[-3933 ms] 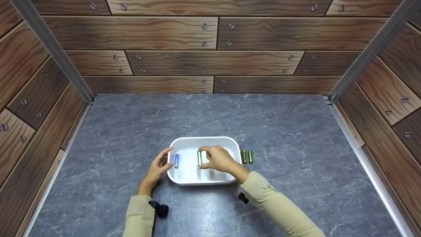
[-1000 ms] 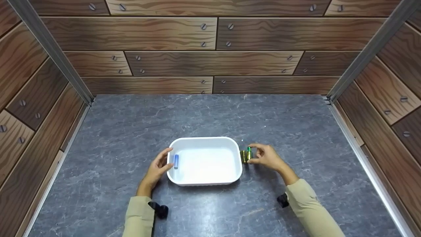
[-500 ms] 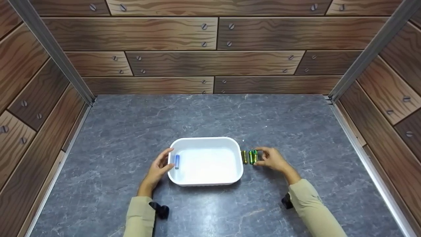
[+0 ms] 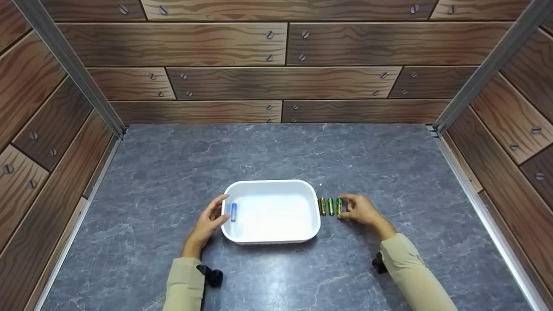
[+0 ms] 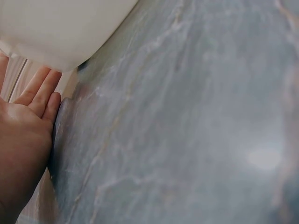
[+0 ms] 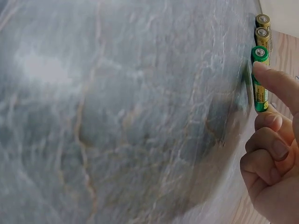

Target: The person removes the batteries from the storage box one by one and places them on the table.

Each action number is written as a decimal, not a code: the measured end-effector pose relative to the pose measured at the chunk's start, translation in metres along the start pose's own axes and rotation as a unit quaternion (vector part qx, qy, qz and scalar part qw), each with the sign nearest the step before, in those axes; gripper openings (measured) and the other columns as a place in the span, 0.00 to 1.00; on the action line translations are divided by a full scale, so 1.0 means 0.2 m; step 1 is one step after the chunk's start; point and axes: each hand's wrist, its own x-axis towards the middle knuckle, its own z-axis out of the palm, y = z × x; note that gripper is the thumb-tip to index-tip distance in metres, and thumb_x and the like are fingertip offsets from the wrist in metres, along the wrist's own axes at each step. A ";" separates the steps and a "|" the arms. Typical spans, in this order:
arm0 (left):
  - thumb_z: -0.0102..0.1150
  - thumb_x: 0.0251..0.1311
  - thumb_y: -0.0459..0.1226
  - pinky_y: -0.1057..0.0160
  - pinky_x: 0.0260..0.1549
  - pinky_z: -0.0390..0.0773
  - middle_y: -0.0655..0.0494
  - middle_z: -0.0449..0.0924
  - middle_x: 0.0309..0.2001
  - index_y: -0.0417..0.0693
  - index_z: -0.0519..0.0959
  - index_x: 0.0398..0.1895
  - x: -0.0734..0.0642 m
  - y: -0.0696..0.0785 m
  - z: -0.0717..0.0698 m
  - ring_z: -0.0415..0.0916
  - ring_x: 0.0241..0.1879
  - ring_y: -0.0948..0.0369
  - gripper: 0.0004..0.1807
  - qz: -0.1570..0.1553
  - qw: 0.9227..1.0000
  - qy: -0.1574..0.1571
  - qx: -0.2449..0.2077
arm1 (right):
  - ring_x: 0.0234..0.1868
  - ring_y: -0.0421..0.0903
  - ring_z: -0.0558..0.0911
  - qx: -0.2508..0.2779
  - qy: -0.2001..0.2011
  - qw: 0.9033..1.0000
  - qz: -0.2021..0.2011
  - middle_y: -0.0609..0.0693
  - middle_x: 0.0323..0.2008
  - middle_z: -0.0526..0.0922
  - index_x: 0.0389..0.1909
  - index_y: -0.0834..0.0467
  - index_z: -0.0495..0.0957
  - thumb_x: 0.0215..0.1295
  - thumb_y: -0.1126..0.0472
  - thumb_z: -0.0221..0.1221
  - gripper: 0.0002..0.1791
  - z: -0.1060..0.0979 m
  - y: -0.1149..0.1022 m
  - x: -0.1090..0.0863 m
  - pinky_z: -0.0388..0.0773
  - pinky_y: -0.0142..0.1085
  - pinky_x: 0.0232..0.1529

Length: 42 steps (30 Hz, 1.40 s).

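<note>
A white plastic tub (image 4: 272,218) stands on the table. At its left end my left hand (image 4: 208,221) holds the rim, thumb and index tip over the edge; in the left wrist view the other fingers (image 5: 39,91) lie along its outer wall. A blue cylinder, like a battery (image 4: 233,212), lies inside near that end. Right of the tub, my right hand (image 4: 362,210) pinches a green-and-gold battery (image 6: 259,91) between thumb and index finger, its other fingers curled. This battery lies at the right end of a row, beside another battery (image 4: 331,206).
More gold-green batteries (image 4: 322,206) sit close against the tub's right wall, one partly hidden by it. Wood-patterned panels (image 4: 276,80) with metal corner posts (image 4: 77,65) enclose the grey marbled table (image 4: 276,151) at the back and sides.
My right hand has carried a battery from over the tub out to the right and set it at the row's end, sliding slightly right. The left hand has stayed on the tub.
</note>
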 end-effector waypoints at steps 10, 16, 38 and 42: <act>0.58 0.59 0.26 0.74 0.55 0.70 0.34 0.66 0.66 0.36 0.63 0.68 0.00 0.01 0.01 0.70 0.58 0.68 0.32 0.002 1.000 0.002 0.000 | 0.19 0.35 0.66 0.003 -0.002 1.000 0.024 0.44 0.18 0.69 0.55 0.73 0.73 0.45 0.69 0.70 0.32 0.00 -0.01 0.01 0.64 0.26 0.20; 0.58 0.58 0.25 0.73 0.54 0.71 0.34 0.67 0.65 0.35 0.63 0.68 0.00 0.01 0.01 0.71 0.56 0.67 0.32 0.003 1.000 0.002 -0.009 | 0.19 0.35 0.66 0.016 0.001 1.000 0.024 0.44 0.19 0.68 0.56 0.73 0.72 0.44 0.70 0.70 0.34 0.00 -0.01 0.01 0.65 0.25 0.20; 0.56 0.58 0.22 0.73 0.53 0.73 0.32 0.68 0.63 0.33 0.63 0.68 0.01 0.00 0.01 0.71 0.59 0.59 0.32 0.004 1.000 0.004 -0.012 | 0.17 0.34 0.66 0.013 0.020 1.000 0.016 0.45 0.19 0.71 0.56 0.71 0.73 0.57 0.65 0.64 0.26 0.01 -0.11 -0.02 0.63 0.27 0.21; 0.57 0.57 0.23 0.73 0.53 0.72 0.32 0.66 0.64 0.32 0.62 0.68 0.01 0.00 0.01 0.70 0.59 0.60 0.32 0.004 1.000 0.000 -0.017 | 0.18 0.35 0.65 0.018 0.023 0.999 0.013 0.45 0.19 0.70 0.56 0.70 0.74 0.58 0.65 0.63 0.24 0.02 -0.16 -0.02 0.63 0.27 0.21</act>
